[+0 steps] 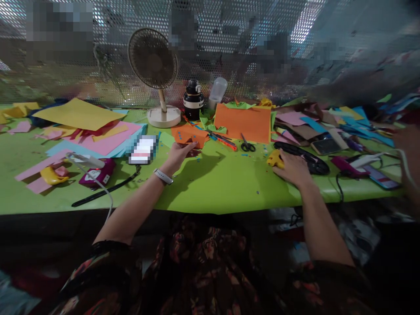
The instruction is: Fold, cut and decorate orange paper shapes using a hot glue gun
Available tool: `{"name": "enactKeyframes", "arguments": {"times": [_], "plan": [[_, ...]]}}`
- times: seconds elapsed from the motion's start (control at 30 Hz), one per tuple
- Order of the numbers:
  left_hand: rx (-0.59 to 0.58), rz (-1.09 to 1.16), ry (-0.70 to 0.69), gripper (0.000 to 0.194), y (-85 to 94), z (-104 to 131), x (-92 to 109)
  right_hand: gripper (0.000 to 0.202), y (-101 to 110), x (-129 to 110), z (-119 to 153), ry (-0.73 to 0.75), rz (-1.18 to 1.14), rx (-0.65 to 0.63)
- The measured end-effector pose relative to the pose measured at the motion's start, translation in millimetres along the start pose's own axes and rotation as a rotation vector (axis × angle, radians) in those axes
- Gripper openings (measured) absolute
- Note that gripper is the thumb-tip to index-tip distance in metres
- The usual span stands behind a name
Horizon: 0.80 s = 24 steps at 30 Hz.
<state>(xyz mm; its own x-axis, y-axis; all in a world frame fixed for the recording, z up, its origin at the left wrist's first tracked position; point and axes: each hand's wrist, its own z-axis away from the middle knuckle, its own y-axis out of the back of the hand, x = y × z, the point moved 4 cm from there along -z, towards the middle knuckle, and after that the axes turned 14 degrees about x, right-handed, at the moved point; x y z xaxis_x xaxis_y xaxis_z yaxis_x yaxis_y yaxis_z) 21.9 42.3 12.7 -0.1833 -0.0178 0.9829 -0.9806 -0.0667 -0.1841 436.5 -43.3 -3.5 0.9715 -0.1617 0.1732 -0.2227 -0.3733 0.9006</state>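
Note:
My left hand [180,158], with a white band at the wrist, is closed in a pinch on an orange paper piece [188,136] dotted with small blue spots. My right hand [293,169] lies over a small yellow tool [274,159], its fingers curled on it; the kind of tool is mostly hidden. Just behind that hand is a long black case or pouch [305,156]. Between the hands lie black scissors [247,144] and an orange-red cutter-like tool [227,142]. Tiny blue scraps are scattered on the green tabletop [216,183].
A white fan [164,116], a black bottle [193,103] and a large orange sheet [244,124] stand or lie at the back. Left are a phone [143,149], a purple power bank [97,175] and coloured paper [78,113]. Another person's arm [408,162] is at far right.

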Motion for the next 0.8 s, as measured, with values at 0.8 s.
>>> {"name": "enactKeyframes", "arguments": {"times": [0.8], "plan": [[-0.010,0.042,0.008,0.033,-0.7,-1.2,0.0,0.060,12.0,19.3,-3.1,-0.290,-0.209,0.302]]}}
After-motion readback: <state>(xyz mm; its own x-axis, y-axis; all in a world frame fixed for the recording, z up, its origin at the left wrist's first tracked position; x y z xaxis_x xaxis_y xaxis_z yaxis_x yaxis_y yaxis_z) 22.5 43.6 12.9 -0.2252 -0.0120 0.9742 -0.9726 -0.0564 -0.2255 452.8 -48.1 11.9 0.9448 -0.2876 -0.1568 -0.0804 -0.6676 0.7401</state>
